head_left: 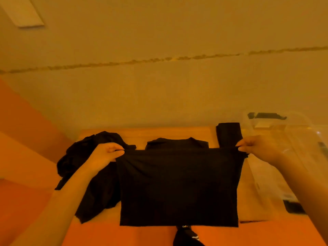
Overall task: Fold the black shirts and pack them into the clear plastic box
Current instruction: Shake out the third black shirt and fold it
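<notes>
A black shirt (179,187) lies spread in front of me on the orange surface (124,233), its lower half doubled over so the collar end shows behind the raised edge. My left hand (106,154) pinches that edge at its left corner. My right hand (257,146) pinches the right corner. The edge is stretched taut between them. A crumpled pile of black shirts (85,167) sits to the left, partly under my left forearm. A folded black shirt (229,134) stands at the back right. The clear plastic box (287,139) is at the right.
A pale wall rises right behind the surface. The box has dark latches (266,115) on its rim. A dark item with white markings (186,235) pokes up at the bottom edge below the shirt.
</notes>
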